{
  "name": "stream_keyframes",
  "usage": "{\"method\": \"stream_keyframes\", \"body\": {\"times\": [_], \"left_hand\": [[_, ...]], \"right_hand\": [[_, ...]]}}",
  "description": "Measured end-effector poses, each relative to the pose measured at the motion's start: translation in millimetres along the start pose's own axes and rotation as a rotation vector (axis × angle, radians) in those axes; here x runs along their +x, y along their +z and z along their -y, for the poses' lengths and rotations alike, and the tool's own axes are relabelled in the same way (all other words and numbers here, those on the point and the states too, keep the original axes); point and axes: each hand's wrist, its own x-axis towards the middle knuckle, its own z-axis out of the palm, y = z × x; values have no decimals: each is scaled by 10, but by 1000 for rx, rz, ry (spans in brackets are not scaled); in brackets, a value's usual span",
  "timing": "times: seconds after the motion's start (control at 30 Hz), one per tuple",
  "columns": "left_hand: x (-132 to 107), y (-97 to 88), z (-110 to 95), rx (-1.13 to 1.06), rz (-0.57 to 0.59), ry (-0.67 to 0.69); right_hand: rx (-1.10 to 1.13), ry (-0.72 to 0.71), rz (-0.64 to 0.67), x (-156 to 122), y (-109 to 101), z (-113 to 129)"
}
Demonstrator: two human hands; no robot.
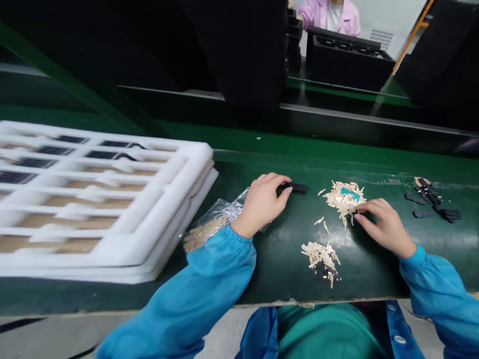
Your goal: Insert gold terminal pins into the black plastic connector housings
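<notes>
My left hand [264, 202] has its thumb and fingers closed around one end of a flat black strip-like part [297, 188], whose other end sticks out to the right just over the green table. Thumb and forefinger of my right hand [385, 224] are pinched together at the right edge of a pile of small beige pieces [339, 202]. Whatever lies between those fingertips is too small to name. A bit of teal material [350, 194] rests on that pile. Nearer the front edge is a second heap of beige pieces [320, 252] with dark bits mixed in.
Stacked white foam trays [123, 249] with dark parts in some slots fill the left. Beside them, a clear plastic bag [207, 229] of beige pieces lies partly behind my left forearm. Several black parts [430, 194] are scattered at right. A person in pink [350, 17] is across the line.
</notes>
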Motion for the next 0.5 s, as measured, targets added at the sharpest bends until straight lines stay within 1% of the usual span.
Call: {"method": "stream_keyframes", "body": {"times": [0.1,0.23,0.33,0.4,0.43,0.5], "left_hand": [[30,42,12,95,44,16],[52,111,-49,163,107,64],[33,130,-108,161,129,66],[5,128,-140,155,150,71],[-11,120,-152,154,164,76],[-40,87,-176,161,189,86]], "right_hand": [[98,-132,108,206,139,288],[97,-209,205,407,306,504],[40,-261,291,459,338,517],[-21,-263,310,446,286,449],[-67,-243,288,426,242,405],[-155,-181,187,368,145,328]]}}
